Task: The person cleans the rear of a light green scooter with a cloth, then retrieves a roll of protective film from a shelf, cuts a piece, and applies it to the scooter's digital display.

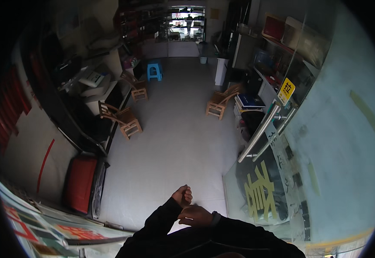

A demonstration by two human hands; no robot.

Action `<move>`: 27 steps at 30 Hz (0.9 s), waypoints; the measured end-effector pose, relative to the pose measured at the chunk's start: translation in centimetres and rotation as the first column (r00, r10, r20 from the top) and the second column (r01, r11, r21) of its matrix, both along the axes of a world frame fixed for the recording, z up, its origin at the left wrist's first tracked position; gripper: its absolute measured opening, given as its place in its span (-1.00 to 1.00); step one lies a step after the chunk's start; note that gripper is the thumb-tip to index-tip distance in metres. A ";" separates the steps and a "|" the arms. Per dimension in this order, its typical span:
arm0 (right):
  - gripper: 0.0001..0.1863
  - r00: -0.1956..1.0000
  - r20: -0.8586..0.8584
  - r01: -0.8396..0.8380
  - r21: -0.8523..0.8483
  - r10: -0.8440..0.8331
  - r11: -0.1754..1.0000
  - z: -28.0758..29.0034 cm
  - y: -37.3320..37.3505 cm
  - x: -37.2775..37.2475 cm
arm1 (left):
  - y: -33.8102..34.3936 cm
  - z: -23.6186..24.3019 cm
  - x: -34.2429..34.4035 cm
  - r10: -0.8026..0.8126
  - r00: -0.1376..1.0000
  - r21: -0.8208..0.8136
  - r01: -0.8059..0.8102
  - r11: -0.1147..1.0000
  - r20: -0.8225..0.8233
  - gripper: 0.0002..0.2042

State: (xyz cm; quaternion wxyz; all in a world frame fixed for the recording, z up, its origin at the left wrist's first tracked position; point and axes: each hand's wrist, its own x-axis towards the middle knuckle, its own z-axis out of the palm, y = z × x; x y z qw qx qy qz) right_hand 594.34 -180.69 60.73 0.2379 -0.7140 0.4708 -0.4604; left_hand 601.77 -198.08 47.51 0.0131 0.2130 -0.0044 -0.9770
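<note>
Black sleeves (243,232) end in 2 curled hands (182,195), right (197,216) touching left cuff (173,209).

Dim interior through a round fisheye lens: black rim, edges bowing. The pale floor (170,142) brightens toward the bottom, the far display case (179,32) glows white, the steel door handle (259,132) glints; the left side sinks into shadow.

Wooden chairs (126,117): three, at nine, ten and two o'clock. Blue stool (154,70): one, eleven o'clock. Pale bucket (203,60): one, twelve. Yellow door sign (286,92): one, at two o'clock. Person's hands (196,216): two, six o'clock.
</note>
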 end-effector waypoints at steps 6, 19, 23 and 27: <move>-0.85 0.992 -0.115 -0.045 0.015 0.046 0.999 -0.4 -15.2 -12.6 | -15.2 -7.4 -11.1 -0.143 0.989 -0.011 0.142 0.990 -0.038 -0.75; -0.80 0.952 -0.189 -0.223 0.114 0.242 0.968 2.7 -51.2 -36.4 | -47.9 -5.2 -31.0 0.083 0.983 -0.190 -0.051 0.980 0.166 -0.78; -0.76 0.907 -0.367 -0.129 0.224 0.206 0.966 0.8 -61.9 -44.0 | -59.2 -9.7 -40.8 -0.078 0.994 -0.101 0.086 0.991 0.079 -0.80; -0.80 0.965 -0.262 0.031 0.126 0.003 0.992 2.6 -72.9 -53.6 | -70.2 -7.8 -52.7 -0.065 0.988 -0.167 0.088 0.982 0.139 -0.79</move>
